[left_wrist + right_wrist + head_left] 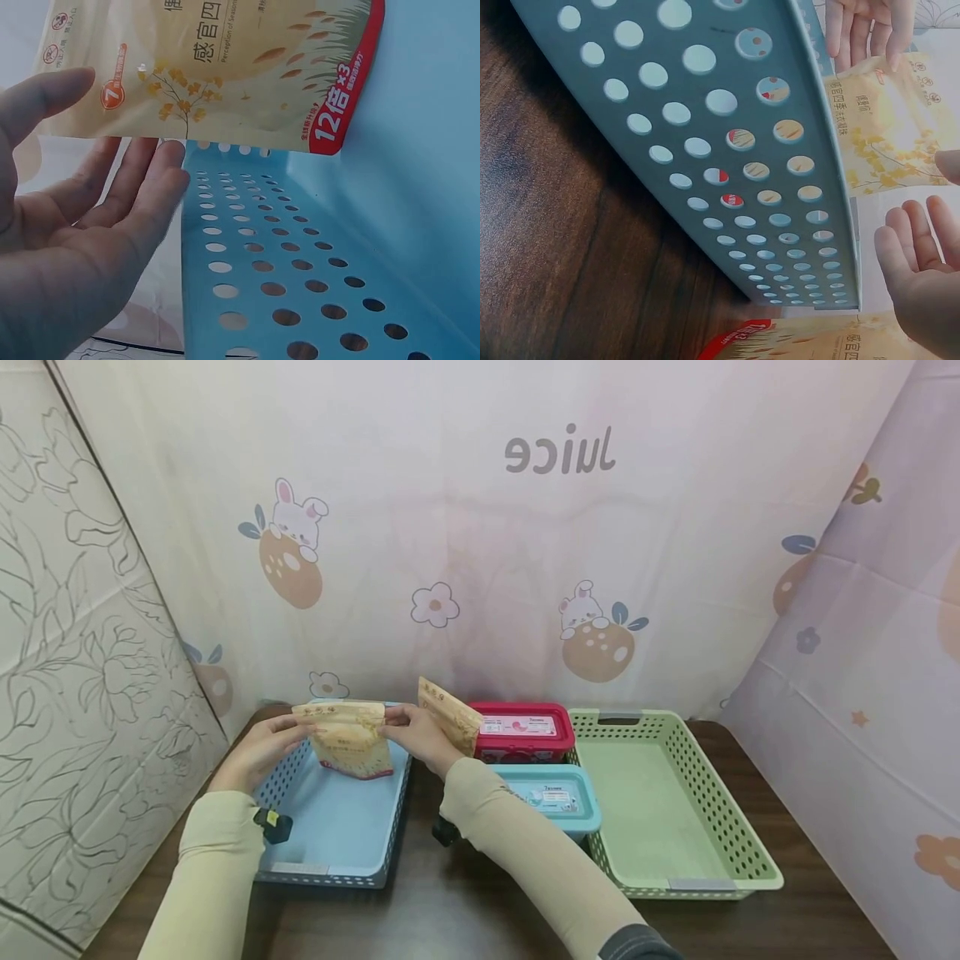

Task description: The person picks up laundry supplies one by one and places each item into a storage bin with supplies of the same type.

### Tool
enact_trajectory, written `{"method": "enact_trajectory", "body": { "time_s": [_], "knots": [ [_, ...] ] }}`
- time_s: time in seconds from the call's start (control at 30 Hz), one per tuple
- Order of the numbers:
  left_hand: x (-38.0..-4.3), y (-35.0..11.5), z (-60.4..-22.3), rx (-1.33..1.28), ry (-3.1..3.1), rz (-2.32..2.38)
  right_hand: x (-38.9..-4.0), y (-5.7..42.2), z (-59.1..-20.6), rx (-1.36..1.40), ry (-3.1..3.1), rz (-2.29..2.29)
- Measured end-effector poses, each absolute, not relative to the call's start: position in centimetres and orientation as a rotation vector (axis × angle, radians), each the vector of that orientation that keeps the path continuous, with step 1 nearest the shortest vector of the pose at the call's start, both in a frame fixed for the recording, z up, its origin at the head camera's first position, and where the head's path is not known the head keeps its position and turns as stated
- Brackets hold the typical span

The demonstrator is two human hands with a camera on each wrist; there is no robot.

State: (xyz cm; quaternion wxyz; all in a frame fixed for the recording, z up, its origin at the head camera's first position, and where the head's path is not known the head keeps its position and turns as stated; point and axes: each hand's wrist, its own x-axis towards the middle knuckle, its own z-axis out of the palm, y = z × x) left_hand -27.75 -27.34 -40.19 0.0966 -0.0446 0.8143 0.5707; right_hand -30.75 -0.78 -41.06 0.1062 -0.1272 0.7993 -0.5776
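It looks like a small screened-off corner, though which kind of room cannot be told: a dark wood-grain table (442, 918) is bordered by a far cloth (420, 460) printed with rabbits (298, 518) and fruit (291, 570), a matching right cloth (877, 652), and a left cloth (112, 585) with outlined flowers (120, 672).

pale cream sleeves (517, 843) on both arms, dark grey stitched fabric (637, 945) higher up the right, plus chunky black wrist cams (280, 829), left one's got a yellow patch (271, 817)
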Motion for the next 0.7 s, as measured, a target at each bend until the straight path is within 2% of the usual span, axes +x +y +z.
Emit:
{"method": "enact_trajectory", "body": {
  "time_s": [0.7],
  "knots": [
    [-27.48,-26.79,-39.60,-0.137,2.403,1.698,-29.85,-0.20,-40.25,-0.389,2.310,-1.692]
  ]
}}
